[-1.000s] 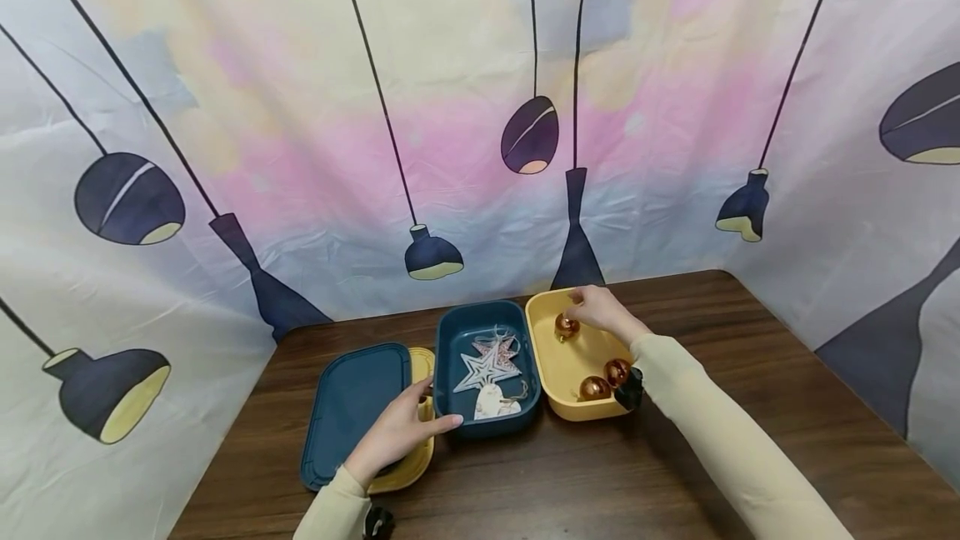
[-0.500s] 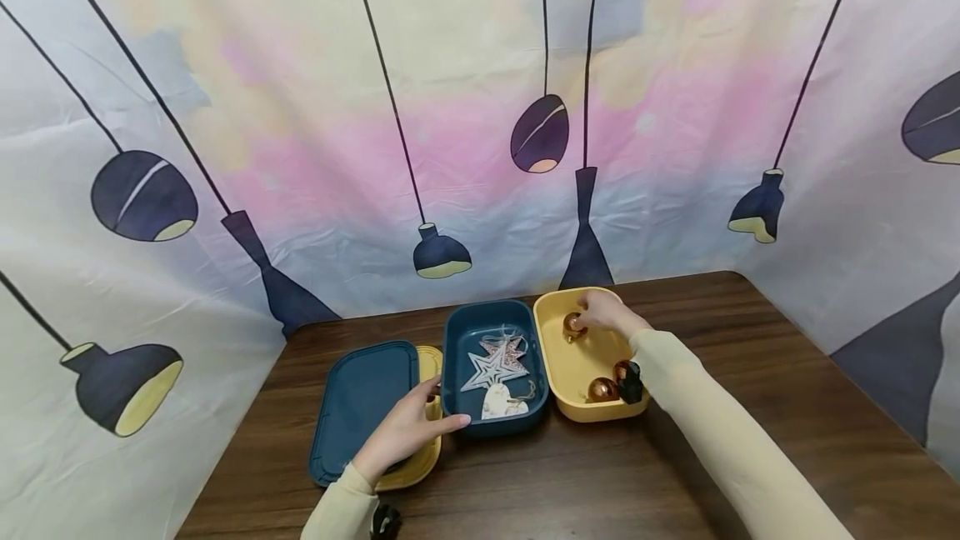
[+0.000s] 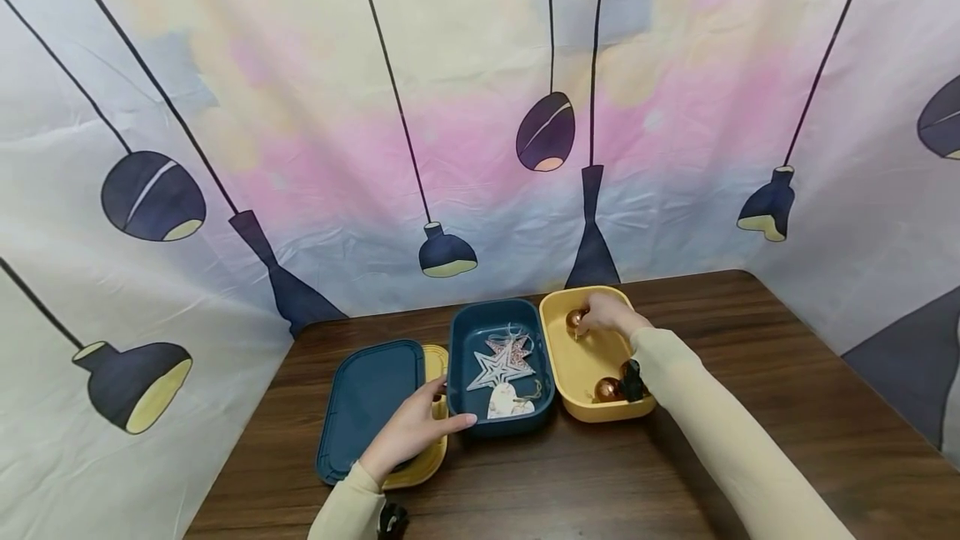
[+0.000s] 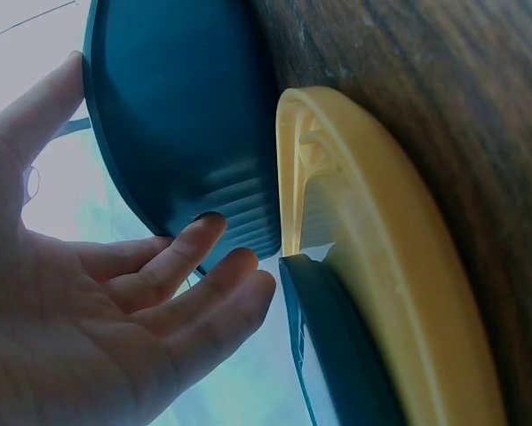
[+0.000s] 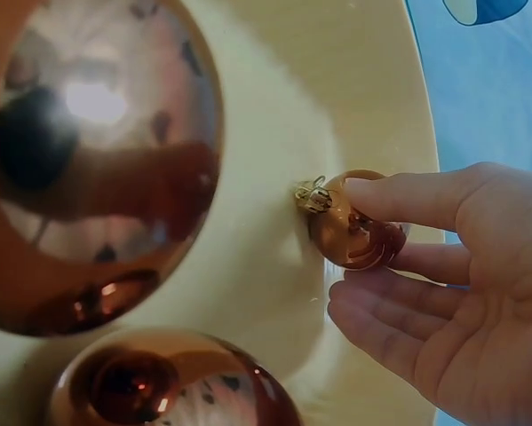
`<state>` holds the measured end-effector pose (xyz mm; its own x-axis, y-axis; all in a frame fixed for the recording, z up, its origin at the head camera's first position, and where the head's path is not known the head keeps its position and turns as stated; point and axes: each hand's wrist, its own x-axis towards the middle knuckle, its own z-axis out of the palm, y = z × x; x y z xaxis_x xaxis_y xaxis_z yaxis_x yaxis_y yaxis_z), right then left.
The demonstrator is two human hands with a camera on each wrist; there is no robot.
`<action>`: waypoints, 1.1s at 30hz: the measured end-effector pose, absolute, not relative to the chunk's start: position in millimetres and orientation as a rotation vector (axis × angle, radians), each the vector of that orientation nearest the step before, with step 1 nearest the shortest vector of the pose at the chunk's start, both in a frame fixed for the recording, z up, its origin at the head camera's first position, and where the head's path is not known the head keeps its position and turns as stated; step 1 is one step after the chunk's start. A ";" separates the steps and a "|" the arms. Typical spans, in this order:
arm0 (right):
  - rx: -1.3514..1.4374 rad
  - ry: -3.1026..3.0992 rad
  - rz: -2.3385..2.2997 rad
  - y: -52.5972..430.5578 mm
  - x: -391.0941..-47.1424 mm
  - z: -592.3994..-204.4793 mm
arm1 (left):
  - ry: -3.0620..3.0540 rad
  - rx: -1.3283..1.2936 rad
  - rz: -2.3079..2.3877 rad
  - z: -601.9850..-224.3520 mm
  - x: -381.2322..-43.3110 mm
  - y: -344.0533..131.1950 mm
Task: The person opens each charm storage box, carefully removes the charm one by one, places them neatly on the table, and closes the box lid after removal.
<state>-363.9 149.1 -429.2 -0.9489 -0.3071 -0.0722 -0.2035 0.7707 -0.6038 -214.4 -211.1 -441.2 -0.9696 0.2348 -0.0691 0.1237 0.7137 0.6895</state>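
Inside the yellow box [image 3: 600, 355], my right hand [image 3: 611, 313] pinches a small shiny copper Christmas bauble [image 5: 359, 226] between thumb and fingers, near the far end. Two more copper baubles lie at the near end; one bauble [image 3: 608, 390] shows well, the other is partly behind the wrist camera. My left hand [image 3: 411, 430] touches the near left corner of the dark blue box [image 3: 480, 330], thumb at the front rim and fingers along the side. That box holds a white star ornament [image 3: 498, 371], a pinkish glittery star [image 3: 517, 351] and a white heart-shaped ornament [image 3: 504, 401].
Left of the blue box, a dark blue lid [image 3: 375, 407] lies partly over a yellow lid [image 3: 433, 452] on the brown wooden table [image 3: 570, 482]. Both boxes stand side by side near the back edge. A cloth printed with hanging lamps [image 3: 360, 148] closes off the back and sides.
My right hand has lowered slightly into the yellow box with the bauble. The left hand stays at the blue box. The whole head view has shifted a little.
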 end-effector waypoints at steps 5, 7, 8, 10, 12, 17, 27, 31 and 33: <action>-0.412 2.795 -0.909 151.4 -363.3 -428.4 | 2.760 0.294 1.106 -441.0 -214.2 -209.6; -0.411 2.794 -0.898 152.5 -363.5 -428.3 | 2.756 0.300 1.111 -440.8 -214.1 -208.3; -0.410 2.795 -0.890 153.0 -363.6 -428.5 | 2.754 0.304 1.116 -441.0 -214.2 -207.6; -0.412 2.794 -0.885 153.9 -363.3 -428.9 | 2.755 0.309 1.122 -441.1 -214.1 -206.6; -0.416 2.791 -0.882 154.2 -363.3 -429.2 | 2.758 0.312 1.121 -441.6 -214.0 -206.3; -0.387 2.798 -0.888 154.1 -362.2 -424.2 | 2.775 0.314 1.113 -442.7 -214.2 -206.3; -0.387 2.832 -0.956 168.9 -360.9 -393.4 | 2.794 0.310 1.097 -442.8 -215.7 -209.2; -0.411 2.886 -0.934 180.5 -360.7 -381.4 | 2.797 0.302 1.092 -442.6 -215.8 -209.8; -0.398 2.896 -0.937 186.6 -360.9 -376.5 | 2.797 0.301 1.097 -442.2 -215.7 -209.9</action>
